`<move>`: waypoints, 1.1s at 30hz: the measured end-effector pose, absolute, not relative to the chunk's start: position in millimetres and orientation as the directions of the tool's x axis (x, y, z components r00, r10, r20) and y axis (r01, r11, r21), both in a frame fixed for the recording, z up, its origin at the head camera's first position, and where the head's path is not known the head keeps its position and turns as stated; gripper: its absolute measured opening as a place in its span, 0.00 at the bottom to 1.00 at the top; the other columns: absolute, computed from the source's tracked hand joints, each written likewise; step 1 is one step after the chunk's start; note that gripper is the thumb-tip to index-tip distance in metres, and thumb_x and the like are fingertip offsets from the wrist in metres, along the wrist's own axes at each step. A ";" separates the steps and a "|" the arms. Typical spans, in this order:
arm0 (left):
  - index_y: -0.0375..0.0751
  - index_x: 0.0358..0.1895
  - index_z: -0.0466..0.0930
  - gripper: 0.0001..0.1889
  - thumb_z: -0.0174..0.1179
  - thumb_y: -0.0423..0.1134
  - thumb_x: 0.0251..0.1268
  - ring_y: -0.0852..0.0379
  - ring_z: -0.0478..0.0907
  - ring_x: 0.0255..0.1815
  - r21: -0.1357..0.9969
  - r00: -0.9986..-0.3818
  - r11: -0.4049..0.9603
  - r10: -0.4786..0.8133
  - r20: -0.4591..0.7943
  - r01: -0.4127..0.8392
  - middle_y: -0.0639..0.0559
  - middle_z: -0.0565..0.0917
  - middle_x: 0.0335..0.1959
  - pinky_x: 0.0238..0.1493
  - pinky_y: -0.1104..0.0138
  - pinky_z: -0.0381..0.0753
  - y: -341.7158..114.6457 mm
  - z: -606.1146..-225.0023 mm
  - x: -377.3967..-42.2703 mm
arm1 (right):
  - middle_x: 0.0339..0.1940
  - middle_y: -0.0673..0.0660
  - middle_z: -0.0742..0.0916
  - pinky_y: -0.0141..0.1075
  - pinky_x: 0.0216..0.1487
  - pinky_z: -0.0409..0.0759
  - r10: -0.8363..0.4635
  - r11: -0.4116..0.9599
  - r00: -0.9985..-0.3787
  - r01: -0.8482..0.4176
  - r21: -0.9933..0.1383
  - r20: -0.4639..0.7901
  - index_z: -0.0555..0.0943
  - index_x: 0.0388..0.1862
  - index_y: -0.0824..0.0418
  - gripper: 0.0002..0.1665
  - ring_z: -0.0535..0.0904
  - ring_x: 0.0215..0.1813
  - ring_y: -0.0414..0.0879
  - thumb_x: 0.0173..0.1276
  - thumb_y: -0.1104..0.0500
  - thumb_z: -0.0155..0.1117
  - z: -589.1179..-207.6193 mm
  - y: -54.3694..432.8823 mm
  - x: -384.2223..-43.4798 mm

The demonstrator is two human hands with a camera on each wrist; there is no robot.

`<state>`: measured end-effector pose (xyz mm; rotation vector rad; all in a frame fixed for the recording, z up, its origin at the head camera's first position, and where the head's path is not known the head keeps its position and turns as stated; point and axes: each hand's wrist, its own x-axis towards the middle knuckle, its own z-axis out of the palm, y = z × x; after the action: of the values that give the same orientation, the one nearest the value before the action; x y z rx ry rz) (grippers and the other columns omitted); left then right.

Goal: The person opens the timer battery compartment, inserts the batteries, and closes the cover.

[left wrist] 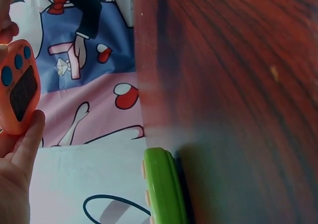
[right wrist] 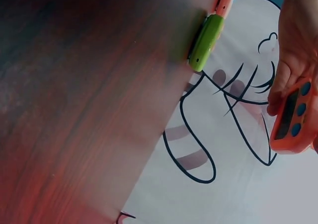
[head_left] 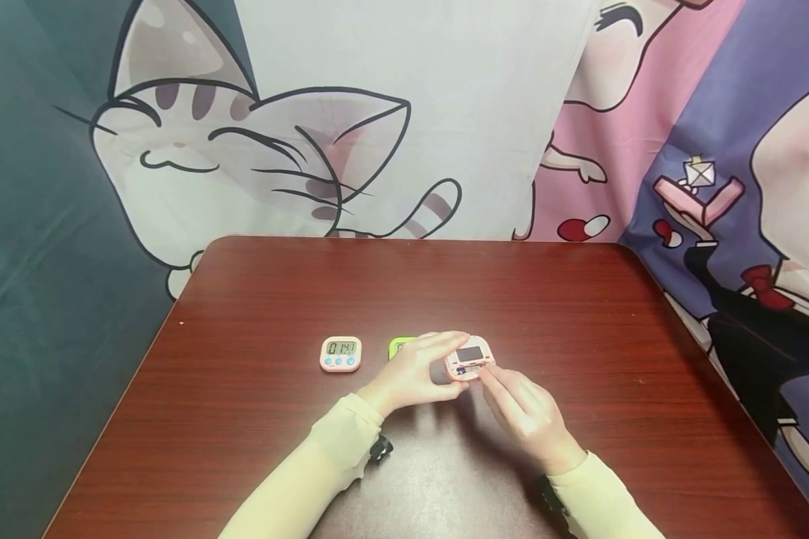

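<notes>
A pink kitchen timer (head_left: 470, 358) is held above the table, its back toward the head camera with a dark rectangle and a recessed compartment below it. Both wrist views show its front, with a dark blank screen and three blue buttons (right wrist: 301, 109). My left hand (head_left: 414, 372) grips it by its left side, fingers above and thumb below. At its lower right corner, beside the compartment, my right hand (head_left: 527, 415) pinches it with the fingertips; what lies between them is hidden. A green timer (left wrist: 164, 186) stands on the table, largely covered by my left hand in the head view.
Another pink timer (head_left: 341, 354), its display lit with digits, lies left of the green one. The reddish-brown wooden table (head_left: 243, 449) reaches back to a cloth backdrop (head_left: 418, 67) printed with a cartoon cat and figures.
</notes>
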<state>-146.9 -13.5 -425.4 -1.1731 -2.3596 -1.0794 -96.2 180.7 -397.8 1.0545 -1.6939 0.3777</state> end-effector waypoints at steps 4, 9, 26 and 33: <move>0.41 0.59 0.76 0.33 0.72 0.45 0.46 0.56 0.77 0.57 0.491 -0.622 0.386 0.557 0.551 0.781 0.51 0.81 0.56 0.61 0.69 0.70 -13.4 -425.8 -146.1 | 0.27 0.63 0.85 0.35 0.24 0.79 -0.404 0.575 -0.025 -0.784 0.232 0.914 0.83 0.32 0.75 0.10 0.79 0.24 0.51 0.66 0.70 0.55 -395.9 178.2 -98.6; 0.40 0.60 0.76 0.33 0.71 0.45 0.47 0.57 0.76 0.58 0.494 -0.609 0.365 0.569 0.553 0.789 0.51 0.81 0.56 0.62 0.69 0.69 -13.9 -426.6 -145.7 | 0.27 0.63 0.85 0.36 0.25 0.79 -0.406 0.585 -0.056 -0.783 0.212 0.912 0.83 0.33 0.75 0.11 0.79 0.24 0.51 0.67 0.69 0.54 -397.9 174.8 -98.8; 0.40 0.60 0.75 0.34 0.72 0.46 0.47 0.54 0.76 0.58 0.457 -0.592 0.379 0.563 0.576 0.805 0.49 0.80 0.56 0.62 0.69 0.69 -17.2 -427.6 -146.5 | 0.30 0.60 0.86 0.37 0.29 0.78 -0.449 0.581 -0.142 -0.797 0.167 0.882 0.84 0.33 0.71 0.13 0.79 0.27 0.50 0.70 0.67 0.53 -406.9 179.2 -96.9; 0.40 0.61 0.75 0.34 0.71 0.47 0.47 0.55 0.76 0.58 0.458 -0.590 0.375 0.565 0.576 0.806 0.49 0.80 0.57 0.62 0.69 0.70 -18.3 -429.1 -147.3 | 0.33 0.54 0.86 0.34 0.35 0.77 -0.392 0.558 -0.382 -0.822 -0.114 0.837 0.86 0.33 0.62 0.12 0.79 0.32 0.46 0.69 0.58 0.59 -411.2 184.8 -100.9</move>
<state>-147.3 -18.3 -429.1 -1.2025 -2.3170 -1.0458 -100.9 184.8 -411.2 0.9761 -1.9904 0.6793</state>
